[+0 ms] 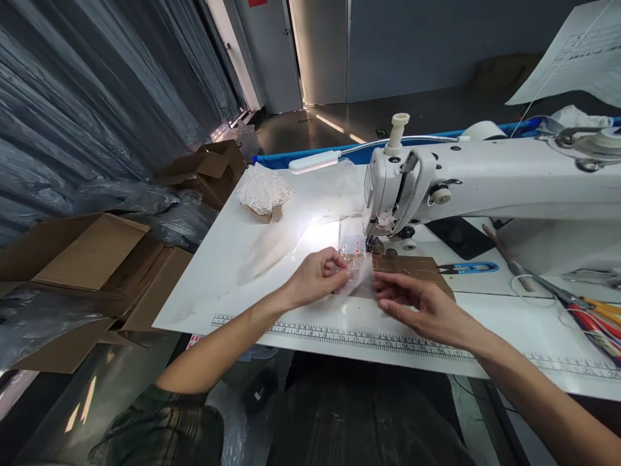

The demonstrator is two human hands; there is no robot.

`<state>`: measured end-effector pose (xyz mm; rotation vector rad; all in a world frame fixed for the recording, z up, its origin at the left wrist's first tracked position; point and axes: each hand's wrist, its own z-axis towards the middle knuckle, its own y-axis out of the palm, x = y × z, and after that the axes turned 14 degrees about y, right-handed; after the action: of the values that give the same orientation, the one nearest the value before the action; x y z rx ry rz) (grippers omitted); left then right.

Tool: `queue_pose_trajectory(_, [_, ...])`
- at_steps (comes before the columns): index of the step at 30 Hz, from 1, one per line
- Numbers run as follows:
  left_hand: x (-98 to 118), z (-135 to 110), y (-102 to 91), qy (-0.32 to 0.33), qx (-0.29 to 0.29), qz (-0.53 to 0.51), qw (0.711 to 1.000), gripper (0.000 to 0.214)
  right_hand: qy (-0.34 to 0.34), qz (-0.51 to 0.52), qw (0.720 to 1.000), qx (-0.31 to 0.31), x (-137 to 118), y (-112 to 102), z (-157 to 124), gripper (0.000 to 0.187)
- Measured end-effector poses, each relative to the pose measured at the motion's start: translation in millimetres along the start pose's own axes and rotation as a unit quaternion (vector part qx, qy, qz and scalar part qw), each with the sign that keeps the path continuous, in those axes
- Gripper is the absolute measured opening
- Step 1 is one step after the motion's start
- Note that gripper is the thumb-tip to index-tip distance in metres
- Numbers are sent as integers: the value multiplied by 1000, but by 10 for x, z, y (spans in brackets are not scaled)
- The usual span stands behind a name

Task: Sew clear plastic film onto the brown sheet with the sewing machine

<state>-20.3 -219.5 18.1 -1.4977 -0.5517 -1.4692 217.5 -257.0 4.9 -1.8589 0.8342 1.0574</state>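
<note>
My left hand (320,278) pinches a thin, translucent sheet (359,278) between thumb and fingertips. At the sheet's right edge is my right hand (420,303), its fingers loosely bent and the thumb a little apart from them. Just beyond the hands stands the head of a white sewing machine (388,188), its needle area close to the sheet. A small clear piece with red marks (353,244) lies by the presser foot. Brown cardboard (412,266) rests on the machine bed behind my right hand.
Blue thread snips (468,268) lie to the right, with orange-handled scissors (599,307) farther over. A stack of white lacy pieces (265,188) sits at the back left. A printed ruler (339,335) runs along the table's front edge. Cardboard boxes (97,252) stand left.
</note>
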Motion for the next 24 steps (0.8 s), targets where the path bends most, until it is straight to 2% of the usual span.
queue_pose_trajectory(2, [129,-61,87,-40,-36,-136,989,35,4,77,992,-102,-58,92,16,60])
queue_pose_trajectory(3, [179,-82,113,-49,-51,-172,983,36,3,104,984,-142,-76,134,29,58])
queue_pose_trajectory(4, [217,-94,119,-49,-59,-184,980,37,3,126,978,-168,-85,167,45,53])
queue_pose_trajectory(6, [260,-85,61,-32,-49,-159,985,33,22,159,971,-178,-75,195,95,44])
queue_pose_trajectory(9, [240,14,-162,-1,-5,-38,999,26,73,157,972,-160,-23,123,226,41])
queue_pose_trajectory(11, [172,127,-325,25,-2,119,993,22,88,100,984,-118,-2,33,347,36])
queue_pose_trajectory(13, [65,264,-438,63,-20,318,946,18,68,-18,997,-22,-6,-48,467,27])
queue_pose_trajectory(15, [-62,414,-483,93,-48,474,874,18,32,-135,989,60,-18,-100,554,22])
queue_pose_trajectory(16, [-125,491,-482,108,-57,523,844,20,16,-166,983,78,-21,-115,580,22])
queue_pose_trajectory(17, [-182,568,-471,125,-62,552,822,21,5,-174,982,80,-18,-125,592,22])
queue_pose_trajectory(19, [-273,721,-434,158,-78,571,802,23,-3,-150,987,64,4,-139,589,24])
queue_pose_trajectory(24, [-384,1078,-376,165,-136,540,814,23,12,-116,993,27,93,-183,550,30])
